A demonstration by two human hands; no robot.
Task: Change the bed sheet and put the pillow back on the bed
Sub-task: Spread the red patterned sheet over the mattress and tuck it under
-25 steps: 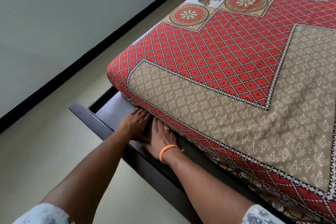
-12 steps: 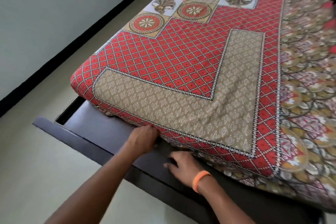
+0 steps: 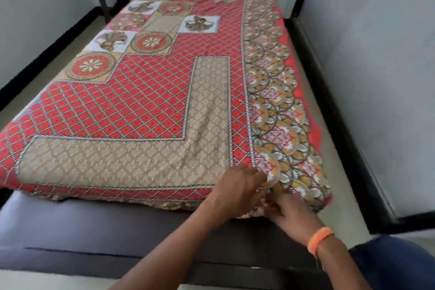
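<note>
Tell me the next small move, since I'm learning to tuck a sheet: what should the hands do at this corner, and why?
Probably push the bunched edge under the mattress. Both hands, left and right, meet at the near right corner of the sheet, where loose cloth hangs over the dark frame. To their left the near edge looks already tucked, so this corner seems to be what remains here.

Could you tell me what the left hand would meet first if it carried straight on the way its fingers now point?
The left hand points right, toward the sheet corner; it would likely meet the sheet's floral border at once, seemingly already at its fingertips.
</note>
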